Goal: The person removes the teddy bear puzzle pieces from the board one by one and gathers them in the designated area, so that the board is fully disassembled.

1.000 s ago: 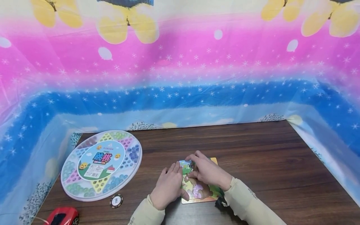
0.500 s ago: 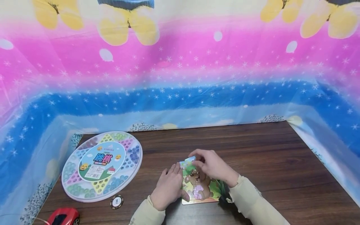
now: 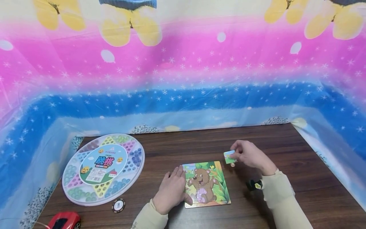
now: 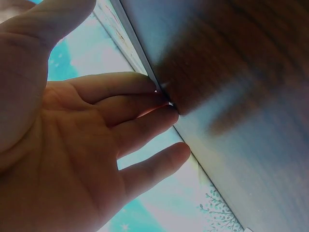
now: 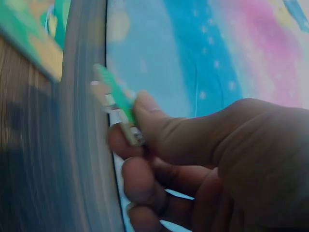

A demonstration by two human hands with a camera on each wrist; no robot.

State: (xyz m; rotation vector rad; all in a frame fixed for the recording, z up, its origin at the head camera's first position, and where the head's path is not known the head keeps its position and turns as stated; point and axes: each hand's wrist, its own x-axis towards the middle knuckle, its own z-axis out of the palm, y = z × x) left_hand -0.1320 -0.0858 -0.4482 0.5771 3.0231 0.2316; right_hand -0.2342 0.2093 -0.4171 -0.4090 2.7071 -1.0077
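Note:
A square jigsaw puzzle [image 3: 201,186] with a brown cartoon bear lies on the dark wooden table. My left hand [image 3: 171,190] rests along its left edge, fingers fairly straight and thumb over the lower left corner. In the left wrist view the fingers [image 4: 145,128] meet the table side on. To the right of the puzzle my right hand [image 3: 251,156] pinches a green and blue puzzle piece [image 3: 229,156] between thumb and fingers, raised above the table. The right wrist view shows that piece [image 5: 118,104] edge-on and blurred. The puzzle's upper left corner shows a paler patch.
A round Chinese checkers set [image 3: 103,168] with marbles under its lid lies at the left. Near it are a poker chip [image 3: 118,205] and a red toy car [image 3: 64,220]. A printed curtain [image 3: 183,79] encloses the table's back and sides.
My right hand has lifted the puzzle piece from the puzzle's upper left and carried it right, past the puzzle's edge. The bear picture is now uncovered. The left hand has stayed in place.

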